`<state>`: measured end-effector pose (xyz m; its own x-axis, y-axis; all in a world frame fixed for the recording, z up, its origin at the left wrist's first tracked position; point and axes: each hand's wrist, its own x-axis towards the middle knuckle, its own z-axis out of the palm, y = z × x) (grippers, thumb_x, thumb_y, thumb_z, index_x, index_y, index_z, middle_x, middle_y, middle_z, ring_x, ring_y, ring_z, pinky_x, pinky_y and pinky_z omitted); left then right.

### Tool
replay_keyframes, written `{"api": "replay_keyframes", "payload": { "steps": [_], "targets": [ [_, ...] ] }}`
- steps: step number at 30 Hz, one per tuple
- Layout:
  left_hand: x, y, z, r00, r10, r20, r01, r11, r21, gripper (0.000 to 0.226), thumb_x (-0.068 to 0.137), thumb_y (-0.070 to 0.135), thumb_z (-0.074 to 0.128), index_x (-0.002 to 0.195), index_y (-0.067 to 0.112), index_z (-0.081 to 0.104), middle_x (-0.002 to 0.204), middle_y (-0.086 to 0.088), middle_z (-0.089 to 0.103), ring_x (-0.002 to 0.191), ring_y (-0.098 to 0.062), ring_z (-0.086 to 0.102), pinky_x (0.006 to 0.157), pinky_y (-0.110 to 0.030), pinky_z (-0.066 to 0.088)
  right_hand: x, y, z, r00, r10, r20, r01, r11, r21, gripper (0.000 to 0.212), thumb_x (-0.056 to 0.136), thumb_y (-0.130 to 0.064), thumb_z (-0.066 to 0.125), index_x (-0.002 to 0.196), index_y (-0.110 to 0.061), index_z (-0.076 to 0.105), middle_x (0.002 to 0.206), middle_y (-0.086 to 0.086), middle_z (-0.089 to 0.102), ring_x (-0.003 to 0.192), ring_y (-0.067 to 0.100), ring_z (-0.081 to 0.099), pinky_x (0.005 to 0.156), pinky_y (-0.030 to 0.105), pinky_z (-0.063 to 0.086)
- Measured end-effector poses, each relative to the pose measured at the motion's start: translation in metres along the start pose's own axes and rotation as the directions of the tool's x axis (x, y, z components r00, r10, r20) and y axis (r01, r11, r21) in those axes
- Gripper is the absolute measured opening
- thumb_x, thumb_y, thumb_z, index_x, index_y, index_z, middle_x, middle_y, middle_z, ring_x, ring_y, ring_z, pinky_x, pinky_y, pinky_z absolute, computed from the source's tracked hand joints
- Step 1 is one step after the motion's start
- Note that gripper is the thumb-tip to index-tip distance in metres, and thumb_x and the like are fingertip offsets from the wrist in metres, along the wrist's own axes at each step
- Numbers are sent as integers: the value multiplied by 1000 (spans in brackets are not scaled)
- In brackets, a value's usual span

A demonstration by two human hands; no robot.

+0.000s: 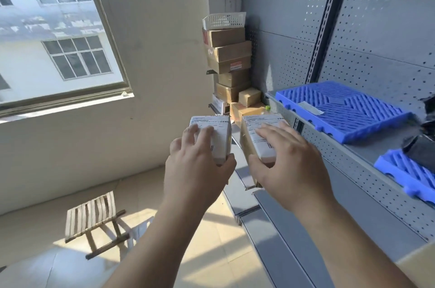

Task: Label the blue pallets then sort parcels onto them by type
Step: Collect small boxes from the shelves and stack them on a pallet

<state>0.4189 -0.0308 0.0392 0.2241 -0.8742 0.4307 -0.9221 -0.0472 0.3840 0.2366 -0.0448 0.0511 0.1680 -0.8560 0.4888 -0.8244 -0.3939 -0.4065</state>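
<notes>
Two box-shaped parcels held side by side, close but apart, in front of a shelf unit. The left hand grips a white parcel, a smooth carton with a printed label on its upper face; its fingers lie spread over that face and the thumb curls round the near lower edge. The right hand grips a brown parcel of plain cardboard bearing a white printed label, fingers spread across the label, thumb pressed to the near corner. To the right, a grey metal shelf with a perforated front lip and perforated back panel carries a labelled blue pallet, a moulded plastic slab with a slatted, chevron-ribbed top and scalloped edge; a white paper strip lies on its near corner. A second blue pallet of the same pattern sits further along the shelf, partly cut off. Beyond the parcels stands an uneven stack of cardboard boxes topped by a white mesh basket. Lower left, a slatted wooden folding stool stands on the tiled floor below a window
</notes>
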Motion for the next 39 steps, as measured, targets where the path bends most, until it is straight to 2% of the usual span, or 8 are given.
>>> {"api": "replay_keyframes", "payload": {
  "steps": [9, 15, 18, 22, 25, 29, 33, 39],
  "targets": [
    [152, 79, 73, 988, 117, -103, -123, 991, -58, 58, 81, 73, 55, 129, 40, 46, 149, 4, 46, 125, -34, 48, 95, -42, 47, 132, 92, -15, 977, 69, -203, -76, 997, -26, 56, 81, -44, 58, 132, -21, 65, 141, -6, 61, 142, 20, 43, 109, 45, 42],
    [221, 128, 123, 971, 236, -49, -241, 957, -161, 59, 80, 67, 58, 130, 40, 46, 149, 7, 44, 126, -31, 45, 97, -42, 45, 170, 148, -23, 940, 154, -304, -185, 980, -75, 54, 82, -42, 60, 131, -19, 66, 140, -5, 62, 142, 21, 45, 108, 48, 43],
    [251, 153, 152, 951, 308, 3, -300, 928, -219, 60, 79, 66, 57, 132, 39, 47, 150, 7, 42, 127, -31, 44, 100, -43, 43, 182, 178, -27, 903, 233, -361, -291, 950, -116, 51, 83, -35, 68, 131, -19, 65, 140, -6, 62, 142, 21, 45, 109, 48, 42],
    [289, 184, 193, 910, 412, 42, -382, 876, -295, 60, 79, 64, 60, 131, 36, 50, 149, 4, 45, 127, -36, 45, 103, -43, 40, 196, 210, -30, 841, 324, -434, -437, 879, -190, 52, 82, -35, 71, 132, -20, 64, 139, -6, 62, 140, 20, 46, 108, 44, 42],
    [316, 207, 222, 861, 504, 68, -457, 824, -334, 59, 79, 62, 62, 131, 35, 51, 147, 3, 47, 125, -36, 47, 103, -41, 40, 209, 230, -29, 782, 392, -484, -542, 812, -217, 52, 82, -38, 70, 131, -22, 64, 139, -8, 61, 139, 19, 46, 109, 44, 42],
    [345, 231, 257, 759, 642, 111, -553, 724, -412, 64, 77, 64, 57, 132, 33, 49, 146, 2, 46, 124, -34, 48, 101, -43, 42, 221, 249, -19, 715, 436, -546, -642, 720, -265, 49, 80, -39, 70, 125, -19, 66, 133, -6, 64, 130, 17, 51, 101, 42, 47],
    [358, 254, 284, 682, 717, 141, -584, 652, -484, 64, 77, 68, 54, 131, 34, 49, 146, 4, 47, 124, -33, 48, 102, -44, 44, 225, 261, -4, 657, 478, -583, -723, 620, -306, 52, 77, -45, 62, 122, -20, 68, 129, -7, 66, 124, 17, 53, 95, 39, 48],
    [364, 277, 306, 523, 827, 206, -637, 541, -550, 75, 70, 70, 44, 136, 34, 46, 148, 6, 43, 129, -32, 44, 104, -44, 43, 226, 267, 14, 578, 507, -640, -802, 500, -328, 51, 74, -48, 60, 117, -21, 68, 127, -8, 67, 125, 14, 50, 94, 38, 49]
  ]
}}
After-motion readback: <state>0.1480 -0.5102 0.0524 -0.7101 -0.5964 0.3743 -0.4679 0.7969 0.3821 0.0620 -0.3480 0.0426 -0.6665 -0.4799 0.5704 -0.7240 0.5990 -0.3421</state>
